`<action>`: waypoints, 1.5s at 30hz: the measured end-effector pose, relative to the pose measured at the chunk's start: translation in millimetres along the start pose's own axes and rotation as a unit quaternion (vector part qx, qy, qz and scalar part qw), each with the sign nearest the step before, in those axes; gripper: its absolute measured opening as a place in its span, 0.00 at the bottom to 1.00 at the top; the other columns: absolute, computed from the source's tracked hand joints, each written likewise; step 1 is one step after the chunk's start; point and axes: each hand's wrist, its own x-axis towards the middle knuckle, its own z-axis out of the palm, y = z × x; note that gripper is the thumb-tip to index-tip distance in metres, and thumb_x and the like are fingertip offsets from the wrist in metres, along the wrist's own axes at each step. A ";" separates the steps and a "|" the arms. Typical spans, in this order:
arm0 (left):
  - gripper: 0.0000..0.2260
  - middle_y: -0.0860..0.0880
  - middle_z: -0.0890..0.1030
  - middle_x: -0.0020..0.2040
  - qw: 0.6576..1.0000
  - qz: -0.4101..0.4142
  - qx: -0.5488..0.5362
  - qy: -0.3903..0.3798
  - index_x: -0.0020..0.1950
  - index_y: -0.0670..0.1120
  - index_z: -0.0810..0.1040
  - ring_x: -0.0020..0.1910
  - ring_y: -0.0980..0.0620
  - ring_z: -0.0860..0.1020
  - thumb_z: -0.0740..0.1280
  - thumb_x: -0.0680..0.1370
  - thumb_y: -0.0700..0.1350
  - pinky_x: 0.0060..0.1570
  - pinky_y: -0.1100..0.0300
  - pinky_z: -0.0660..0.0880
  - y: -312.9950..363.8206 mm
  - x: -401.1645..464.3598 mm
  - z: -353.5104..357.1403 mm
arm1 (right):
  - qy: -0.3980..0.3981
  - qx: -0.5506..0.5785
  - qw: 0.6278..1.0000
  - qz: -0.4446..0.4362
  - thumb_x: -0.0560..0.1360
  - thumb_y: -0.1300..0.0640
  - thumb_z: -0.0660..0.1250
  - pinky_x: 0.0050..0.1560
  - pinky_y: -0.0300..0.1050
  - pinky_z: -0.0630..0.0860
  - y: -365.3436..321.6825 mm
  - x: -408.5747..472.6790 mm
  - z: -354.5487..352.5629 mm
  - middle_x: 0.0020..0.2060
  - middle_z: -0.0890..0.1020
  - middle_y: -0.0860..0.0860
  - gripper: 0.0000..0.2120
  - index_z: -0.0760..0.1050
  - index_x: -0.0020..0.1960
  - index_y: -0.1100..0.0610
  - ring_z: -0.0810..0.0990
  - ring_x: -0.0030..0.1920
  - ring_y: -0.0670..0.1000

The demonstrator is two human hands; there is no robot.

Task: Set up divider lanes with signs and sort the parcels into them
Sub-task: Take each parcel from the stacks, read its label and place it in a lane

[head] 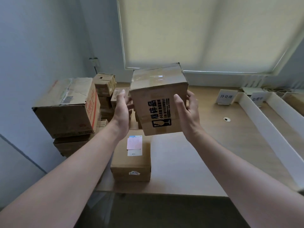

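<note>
I hold the fragile-marked parcel [158,102] above the table's [205,145] left edge, tilted, long axis upright, print running sideways; left hand [122,112] and right hand [187,111] fingers clamp its sides.

Both hands, left hand [122,111] and right hand [186,111], grip a taped parcel [158,99] aloft. Below the parcel, a labelled box [131,160] sits on the tabletop [205,153]. White dividers [266,122] lie right of it.

A: State wall and window condition.
B: Pale blue-grey walls [41,38]; cream roller blind [205,30] fully lowered, daylight diffusing through.
A: Work surface?
B: Light wood bench [205,145]; dark floor [156,213] below.
</note>
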 end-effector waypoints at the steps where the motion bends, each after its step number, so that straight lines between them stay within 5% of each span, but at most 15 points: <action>1: 0.32 0.45 0.84 0.59 1.000 0.001 -0.004 -0.008 0.61 0.54 0.84 0.60 0.45 0.78 0.46 0.81 0.68 0.71 0.40 0.65 -0.5 0.2 1.9 | 0.001 0.021 1.000 0.009 0.69 0.27 0.67 0.61 0.52 0.78 -4.8 0.2 -5.1 0.60 0.76 0.49 0.26 0.73 0.61 0.41 0.79 0.59 0.48; 3: 0.31 0.45 0.85 0.59 1.000 -0.003 -0.001 -0.017 0.61 0.54 0.82 0.62 0.44 0.78 0.45 0.82 0.68 0.68 0.42 0.67 1.8 -1.0 8.6 | -0.001 0.046 0.999 0.024 0.70 0.27 0.67 0.48 0.43 0.77 -13.8 0.1 -16.3 0.52 0.78 0.50 0.28 0.69 0.56 0.49 0.79 0.48 0.43; 6: 0.33 0.44 0.86 0.56 1.000 -0.003 -0.006 -0.026 0.62 0.45 0.79 0.56 0.47 0.81 0.45 0.83 0.67 0.52 0.50 0.73 8.1 -1.9 22.1 | 0.006 0.057 0.998 0.023 0.80 0.44 0.69 0.35 0.30 0.71 -18.6 -1.1 -35.3 0.42 0.75 0.48 0.20 0.64 0.54 0.57 0.75 0.33 0.34; 9: 0.30 0.47 0.87 0.45 0.999 0.002 -0.029 -0.031 0.53 0.46 0.80 0.41 0.54 0.84 0.46 0.84 0.65 0.41 0.58 0.79 12.9 -2.8 33.5 | 0.005 0.036 0.999 0.020 0.79 0.56 0.72 0.41 0.28 0.73 -17.2 -1.0 -55.8 0.49 0.78 0.48 0.17 0.67 0.62 0.54 0.78 0.42 0.36; 13: 0.34 0.49 0.83 0.34 0.998 0.006 -0.053 -0.044 0.54 0.46 0.81 0.34 0.50 0.80 0.46 0.82 0.70 0.41 0.55 0.75 19.6 -3.2 44.2 | -0.062 0.021 0.998 -0.004 0.74 0.66 0.73 0.54 0.37 0.78 -9.7 -2.7 -78.7 0.63 0.79 0.49 0.38 0.61 0.78 0.47 0.81 0.57 0.46; 15: 0.35 0.51 0.79 0.30 0.997 0.000 -0.046 -0.069 0.57 0.48 0.81 0.32 0.51 0.77 0.45 0.81 0.71 0.38 0.56 0.72 24.6 -4.9 48.9 | -0.078 -0.006 0.996 -0.032 0.72 0.69 0.72 0.56 0.40 0.79 -5.5 -2.4 -85.5 0.64 0.80 0.47 0.41 0.62 0.77 0.46 0.81 0.57 0.46; 19: 0.28 0.43 0.86 0.48 0.991 0.023 -0.006 -0.134 0.63 0.53 0.81 0.45 0.47 0.83 0.52 0.81 0.69 0.42 0.54 0.78 28.3 -14.0 59.0 | -0.060 -0.016 0.997 -0.043 0.70 0.76 0.63 0.53 0.39 0.77 -7.4 -3.5 -97.9 0.56 0.81 0.45 0.31 0.68 0.67 0.51 0.81 0.55 0.45; 24: 0.21 0.41 0.83 0.53 0.995 0.003 -0.005 -0.102 0.65 0.47 0.77 0.51 0.44 0.80 0.62 0.81 0.60 0.50 0.48 0.76 23.3 -18.7 69.6 | -0.092 0.085 0.992 0.009 0.63 0.66 0.57 0.34 0.31 0.69 -25.7 -10.5 -108.5 0.33 0.79 0.40 0.15 0.68 0.48 0.56 0.74 0.33 0.38; 27: 0.18 0.43 0.82 0.53 0.993 0.035 -0.008 -0.116 0.62 0.48 0.77 0.50 0.45 0.79 0.63 0.80 0.59 0.47 0.51 0.75 18.2 -20.5 72.3 | -0.066 0.154 0.984 0.067 0.76 0.59 0.59 0.47 0.46 0.73 -23.9 -6.2 -120.6 0.38 0.83 0.45 0.05 0.73 0.46 0.55 0.78 0.38 0.45; 30: 0.19 0.46 0.82 0.55 0.990 0.058 0.012 -0.126 0.63 0.52 0.77 0.52 0.46 0.80 0.64 0.76 0.58 0.46 0.54 0.76 10.8 -22.2 78.5 | -0.045 0.144 0.982 0.117 0.83 0.41 0.56 0.45 0.48 0.75 -21.5 -4.1 -129.2 0.44 0.84 0.48 0.19 0.75 0.53 0.56 0.81 0.43 0.48; 33: 0.21 0.46 0.83 0.59 0.986 0.076 0.029 -0.146 0.68 0.57 0.75 0.58 0.44 0.80 0.66 0.75 0.57 0.53 0.52 0.75 1.9 -22.9 86.6 | -0.040 0.104 0.988 0.108 0.74 0.31 0.63 0.44 0.48 0.76 -16.4 -3.1 -131.0 0.53 0.81 0.53 0.28 0.72 0.62 0.52 0.80 0.51 0.53; 38: 0.23 0.48 0.83 0.60 0.983 0.100 0.032 -0.148 0.70 0.57 0.75 0.60 0.47 0.81 0.67 0.74 0.52 0.58 0.51 0.75 -2.5 -26.1 99.0 | -0.019 0.077 0.994 0.081 0.71 0.32 0.66 0.51 0.53 0.74 -8.6 -4.5 -140.4 0.59 0.80 0.59 0.26 0.72 0.61 0.47 0.79 0.60 0.63; 42: 0.21 0.46 0.82 0.63 0.982 0.107 0.044 -0.150 0.67 0.58 0.77 0.63 0.45 0.80 0.68 0.74 0.50 0.68 0.45 0.74 -6.6 -23.6 105.3 | -0.019 0.054 0.996 0.064 0.74 0.39 0.62 0.47 0.45 0.73 -6.0 -4.5 -148.0 0.52 0.79 0.54 0.20 0.71 0.60 0.49 0.78 0.51 0.52; 45: 0.18 0.47 0.76 0.68 0.982 0.105 0.055 -0.146 0.62 0.65 0.76 0.65 0.49 0.78 0.67 0.73 0.53 0.69 0.49 0.73 -8.1 -23.7 113.8 | 0.001 0.028 0.999 0.045 0.75 0.38 0.62 0.50 0.44 0.74 0.4 -2.2 -152.2 0.51 0.80 0.51 0.17 0.73 0.57 0.47 0.78 0.51 0.50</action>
